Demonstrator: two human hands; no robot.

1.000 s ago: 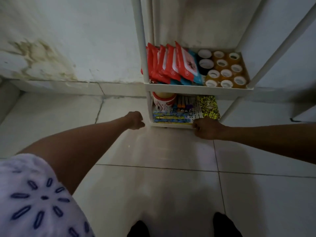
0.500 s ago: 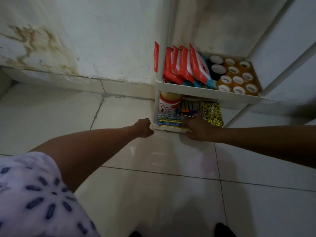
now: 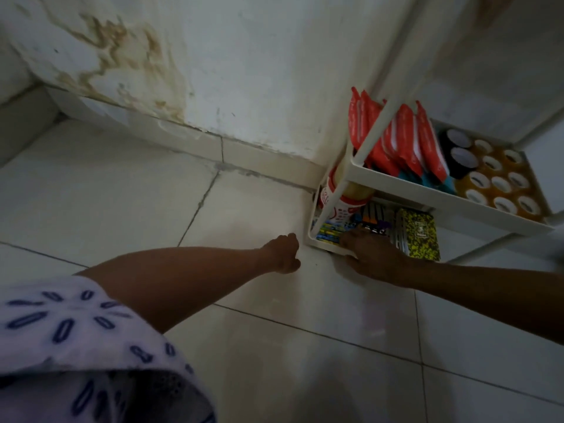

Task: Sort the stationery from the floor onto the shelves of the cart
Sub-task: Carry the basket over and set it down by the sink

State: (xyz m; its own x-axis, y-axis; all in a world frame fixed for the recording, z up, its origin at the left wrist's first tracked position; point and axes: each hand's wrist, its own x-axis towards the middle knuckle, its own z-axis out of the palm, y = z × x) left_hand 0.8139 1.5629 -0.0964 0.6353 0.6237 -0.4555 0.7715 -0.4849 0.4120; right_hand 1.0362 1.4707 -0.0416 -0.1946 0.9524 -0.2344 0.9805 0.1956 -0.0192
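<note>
Pale floor tiles (image 3: 128, 190) meet a stained wall (image 3: 131, 53), and above them the left hand (image 3: 282, 253) hangs curled into a loose fist, holding nothing, just beside the front left corner of the white cart (image 3: 393, 186). At the front edge of the bottom shelf the right hand (image 3: 370, 254) rests, fingers reaching in over the coloured pens (image 3: 329, 233); whether they grip one I cannot tell. Red packets (image 3: 403, 145) and tape rolls (image 3: 500, 181) fill the shelf above.

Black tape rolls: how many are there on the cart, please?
2. One black tape roll stands behind the other, between red packets and brown rolls. Others may be hidden.
</note>
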